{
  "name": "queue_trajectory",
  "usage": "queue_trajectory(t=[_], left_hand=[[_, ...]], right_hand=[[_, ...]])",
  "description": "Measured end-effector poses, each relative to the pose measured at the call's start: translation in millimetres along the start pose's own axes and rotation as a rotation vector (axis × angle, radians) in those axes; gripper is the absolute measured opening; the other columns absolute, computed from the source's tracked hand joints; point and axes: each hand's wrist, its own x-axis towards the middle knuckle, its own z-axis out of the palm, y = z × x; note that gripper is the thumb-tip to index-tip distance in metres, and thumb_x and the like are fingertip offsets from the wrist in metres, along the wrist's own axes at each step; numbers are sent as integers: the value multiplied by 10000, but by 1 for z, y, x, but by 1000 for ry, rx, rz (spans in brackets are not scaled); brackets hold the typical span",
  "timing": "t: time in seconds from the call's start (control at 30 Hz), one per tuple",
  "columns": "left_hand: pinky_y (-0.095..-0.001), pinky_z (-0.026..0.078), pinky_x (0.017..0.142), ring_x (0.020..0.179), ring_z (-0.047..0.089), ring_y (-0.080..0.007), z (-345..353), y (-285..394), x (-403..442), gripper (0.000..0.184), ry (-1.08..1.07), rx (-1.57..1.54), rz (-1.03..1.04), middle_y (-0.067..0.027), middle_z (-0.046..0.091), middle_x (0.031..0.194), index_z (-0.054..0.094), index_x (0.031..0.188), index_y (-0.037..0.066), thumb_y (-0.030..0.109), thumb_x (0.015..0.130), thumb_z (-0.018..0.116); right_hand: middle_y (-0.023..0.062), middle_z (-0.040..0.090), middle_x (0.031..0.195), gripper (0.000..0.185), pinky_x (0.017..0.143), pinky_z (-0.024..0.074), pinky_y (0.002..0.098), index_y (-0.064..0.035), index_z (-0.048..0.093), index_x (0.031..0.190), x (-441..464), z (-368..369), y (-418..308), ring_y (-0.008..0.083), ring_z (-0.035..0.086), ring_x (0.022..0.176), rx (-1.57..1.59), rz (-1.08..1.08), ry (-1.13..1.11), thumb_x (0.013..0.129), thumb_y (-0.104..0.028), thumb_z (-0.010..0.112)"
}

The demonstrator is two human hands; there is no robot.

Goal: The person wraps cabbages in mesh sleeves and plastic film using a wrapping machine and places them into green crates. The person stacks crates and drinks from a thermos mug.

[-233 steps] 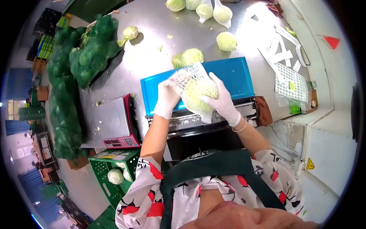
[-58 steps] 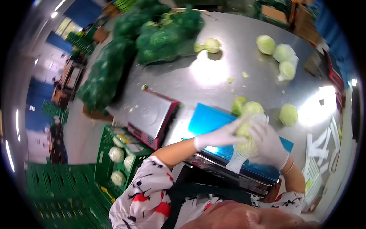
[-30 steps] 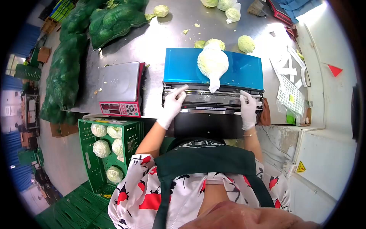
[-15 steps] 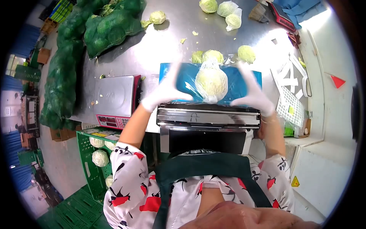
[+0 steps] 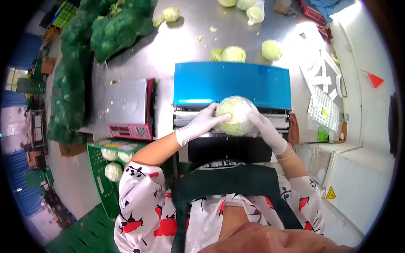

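Observation:
A pale green cabbage (image 5: 234, 118) wrapped in clear plastic film is held between my two white-gloved hands, over the front of the wrapping machine. My left hand (image 5: 206, 122) grips its left side, thumb across the front. My right hand (image 5: 266, 130) presses against the right side, with some fingertips hidden behind the film. Just beyond the cabbage lies the blue top (image 5: 232, 84) of the machine. The metal rollers (image 5: 185, 118) show along its front edge, partly covered by the cabbage and hands.
Left of the machine stands a scale (image 5: 126, 105). A green crate (image 5: 99, 168) with wrapped cabbages sits below it. Bare cabbages (image 5: 271, 50) lie behind the machine. Green net sacks (image 5: 69, 92) line the far left, and a white plastic grid (image 5: 324, 111) lies at right.
Both hands have come inward from beside the cabbage and now hold it. The wrapped cabbage has moved off the blue top toward me.

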Motion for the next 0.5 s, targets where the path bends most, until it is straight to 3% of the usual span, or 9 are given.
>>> queue_trajectory(t=[0.07, 0.1, 0.13, 0.17, 0.23, 0.3, 0.33, 0.43, 0.5], left_hand=[[-293, 566, 739, 921, 673, -200, 14, -16, -32, 708, -105, -1, -24, -190, 633, 1131, 481, 1240, -89, 493, 896, 690], [-322, 520, 895, 1088, 625, -236, 21, -23, -52, 782, -237, -97, -203, -211, 622, 1187, 481, 1295, -108, 544, 901, 657], [-324, 517, 908, 1100, 623, -238, 27, -45, -62, 794, -258, -20, -163, -212, 612, 1222, 494, 1308, -107, 563, 906, 636], [-326, 513, 921, 1112, 620, -240, 34, -57, -71, 808, -280, 60, -122, -214, 603, 1256, 507, 1321, -105, 583, 912, 616], [-336, 547, 870, 978, 677, -211, 42, -78, -74, 785, -312, -170, -299, -179, 647, 1214, 555, 1305, -81, 605, 926, 577], [-346, 550, 872, 931, 693, -207, 45, -112, -63, 767, -304, -422, -459, -160, 677, 1166, 569, 1304, -64, 610, 938, 553], [-332, 542, 879, 1005, 679, -217, 40, -105, -60, 739, -299, -334, -506, -164, 682, 1174, 607, 1270, -42, 620, 979, 455], [-326, 487, 991, 1159, 621, -241, 42, -97, -69, 761, -319, -487, -510, -157, 602, 1325, 417, 1447, -27, 597, 1011, 387], [-327, 452, 1043, 1208, 590, -229, 42, -126, -77, 694, -342, -758, -489, -141, 572, 1371, 351, 1490, 5, 513, 1025, 437]], right_hand=[[101, 605, 1259, 558, 1014, 431, 306, 28, 523, 1364, -37, 9, 12, 162, 549, 1157, -36, 147, -42, 991, -381, 593], [105, 614, 1252, 577, 1027, 423, 307, 29, 525, 1367, -56, 15, 24, 166, 549, 1166, -19, 206, -64, 996, -409, 582], [120, 622, 1262, 651, 1031, 425, 313, 40, 506, 1389, -72, 24, 35, 174, 552, 1179, 23, 168, -89, 983, -462, 589], [135, 601, 1308, 696, 1049, 409, 314, 42, 517, 1385, -77, 23, 48, 168, 533, 1214, -85, 324, -136, 979, -522, 562], [127, 627, 1257, 702, 977, 459, 283, 42, 579, 1320, -80, 40, 55, 143, 577, 1146, 185, 368, -145, 980, -569, 520], [97, 657, 1187, 698, 850, 505, 247, 15, 606, 1296, -59, 29, 86, 112, 625, 1026, 134, 499, -158, 987, -597, 473], [76, 675, 1124, 689, 745, 511, 223, 3, 585, 1318, -46, 25, 107, 99, 643, 917, 171, 458, -152, 987, -592, 477], [34, 653, 1199, 572, 812, 517, 278, 3, 578, 1310, -17, 24, 138, 137, 643, 977, 630, 564, -246, 1030, -483, 465], [76, 584, 1322, 531, 979, 455, 292, 21, 484, 1389, -24, 17, 132, 146, 575, 1146, -476, -279, -473, 1049, -386, 459]])
